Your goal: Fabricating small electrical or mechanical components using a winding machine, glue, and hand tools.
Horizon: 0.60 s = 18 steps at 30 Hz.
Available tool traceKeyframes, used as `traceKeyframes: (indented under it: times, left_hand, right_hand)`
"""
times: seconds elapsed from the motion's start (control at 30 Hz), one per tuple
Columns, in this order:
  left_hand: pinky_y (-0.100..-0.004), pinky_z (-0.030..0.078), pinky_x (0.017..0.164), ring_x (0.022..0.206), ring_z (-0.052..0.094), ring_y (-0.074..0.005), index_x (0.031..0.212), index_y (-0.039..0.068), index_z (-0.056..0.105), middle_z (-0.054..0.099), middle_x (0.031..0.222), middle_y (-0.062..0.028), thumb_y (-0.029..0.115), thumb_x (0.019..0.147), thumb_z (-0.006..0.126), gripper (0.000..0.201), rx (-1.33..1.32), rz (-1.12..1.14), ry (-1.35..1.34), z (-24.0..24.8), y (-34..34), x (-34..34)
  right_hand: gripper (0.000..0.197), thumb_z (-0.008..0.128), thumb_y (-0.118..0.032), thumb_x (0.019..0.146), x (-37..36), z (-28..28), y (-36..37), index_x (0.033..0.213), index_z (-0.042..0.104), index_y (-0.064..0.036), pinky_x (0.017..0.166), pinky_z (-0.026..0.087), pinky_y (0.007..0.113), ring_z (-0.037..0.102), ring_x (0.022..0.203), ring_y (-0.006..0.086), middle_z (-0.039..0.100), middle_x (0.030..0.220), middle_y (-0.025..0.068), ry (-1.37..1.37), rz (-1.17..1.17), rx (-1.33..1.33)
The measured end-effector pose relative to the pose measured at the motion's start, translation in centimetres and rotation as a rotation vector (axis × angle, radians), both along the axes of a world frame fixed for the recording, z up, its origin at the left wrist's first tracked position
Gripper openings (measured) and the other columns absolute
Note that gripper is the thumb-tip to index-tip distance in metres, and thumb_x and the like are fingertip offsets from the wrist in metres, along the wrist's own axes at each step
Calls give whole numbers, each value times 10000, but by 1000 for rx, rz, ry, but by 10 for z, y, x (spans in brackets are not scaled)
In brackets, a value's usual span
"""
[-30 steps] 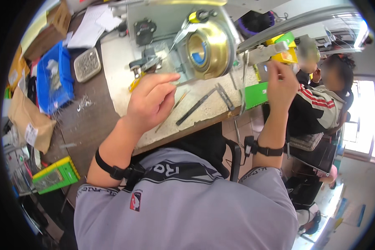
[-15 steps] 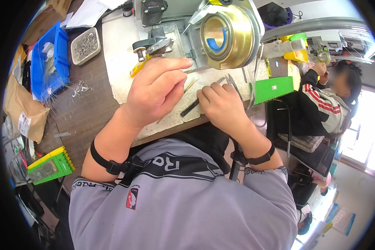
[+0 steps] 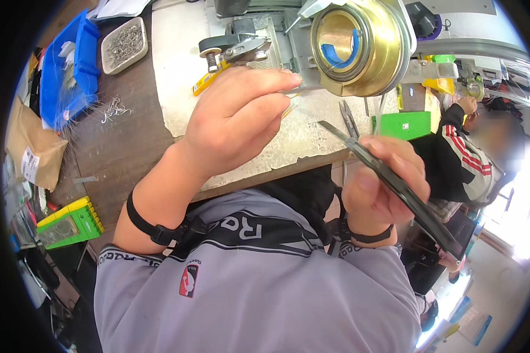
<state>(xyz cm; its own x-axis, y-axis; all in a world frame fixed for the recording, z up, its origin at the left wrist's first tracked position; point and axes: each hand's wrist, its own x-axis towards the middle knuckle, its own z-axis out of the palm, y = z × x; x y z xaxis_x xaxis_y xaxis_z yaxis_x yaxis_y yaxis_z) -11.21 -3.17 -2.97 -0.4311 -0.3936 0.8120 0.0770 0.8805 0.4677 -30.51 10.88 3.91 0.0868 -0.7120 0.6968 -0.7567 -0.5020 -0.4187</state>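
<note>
My right hand (image 3: 383, 182) is closed round a black utility knife (image 3: 403, 197), raised at the table's near edge with its narrow blade pointing up and left. Just beyond the blade lies a pointed metal hand tool (image 3: 348, 119), partly covered by the knife. My left hand (image 3: 235, 117) is closed, thumb and forefinger together beside a machine's brass-coloured drum (image 3: 368, 50). What those fingers pinch, if anything, is too small to make out. A blue curved piece (image 3: 340, 56) sits inside the drum's opening.
A metal clamp-like lever (image 3: 247, 50) stands behind my left hand. On the left are a white tray of small metal hooks (image 3: 125, 46), a blue bin (image 3: 70, 70) and a paper bag (image 3: 34, 147). Right are a green case (image 3: 401, 125) and a seated person (image 3: 465, 147).
My right hand has lifted the utility knife off the table, moved right and toward me, and turned its blade up. The pointed tool is now uncovered. My left hand stays pinched near the drum.
</note>
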Motion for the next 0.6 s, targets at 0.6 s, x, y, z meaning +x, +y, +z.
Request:
traceKeyframes:
  times: [0.6]
  left_hand:
    - [-403,574,807,1011,701,-350,968,-45,618,693,1151,-222,-127,755,696,241,-42,-15,9,0,0,-1]
  right_hand:
    - [507,780,46,762,17,1,-13,1219,568,-19,740,595,352,721,902,306,709,1110,206,-25,-2,-6]
